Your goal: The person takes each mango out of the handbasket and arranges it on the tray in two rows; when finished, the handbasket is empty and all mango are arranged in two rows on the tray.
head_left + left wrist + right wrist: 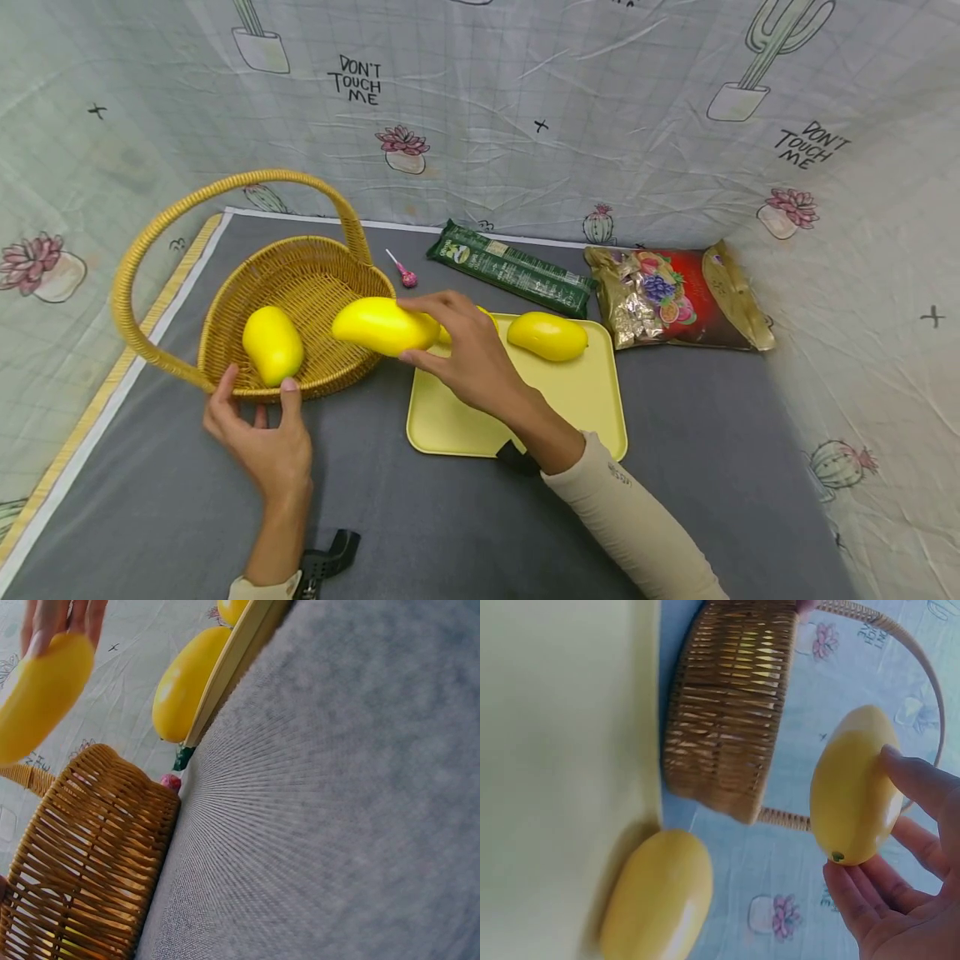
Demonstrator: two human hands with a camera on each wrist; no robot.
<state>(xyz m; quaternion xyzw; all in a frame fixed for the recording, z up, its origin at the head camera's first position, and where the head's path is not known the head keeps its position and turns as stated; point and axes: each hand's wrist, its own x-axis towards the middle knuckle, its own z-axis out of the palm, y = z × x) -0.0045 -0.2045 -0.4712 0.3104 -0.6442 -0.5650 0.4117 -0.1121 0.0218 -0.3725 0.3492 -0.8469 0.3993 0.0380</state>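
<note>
My right hand (476, 358) holds a yellow mango (378, 325) between thumb and fingers, raised between the wicker basket (322, 287) and the tray. In the right wrist view, the fingertips meet the mango's stem end. My left hand (262, 437) grips the basket's near rim, with the thumb and fingertips over the edge. Inside the basket lies another mango (272, 346), close to that hand. On the pale yellow tray (555, 408) sits a mango (547, 336). One more mango (487, 317) there is mostly hidden behind my right hand.
The basket's tall handle (258, 177) arches up over it. Behind the tray lie a green packet (517, 271) and a gold and red bag (675, 296). A pink lollipop (407, 277) is beside the basket. Patterned cloth hangs at the back and sides.
</note>
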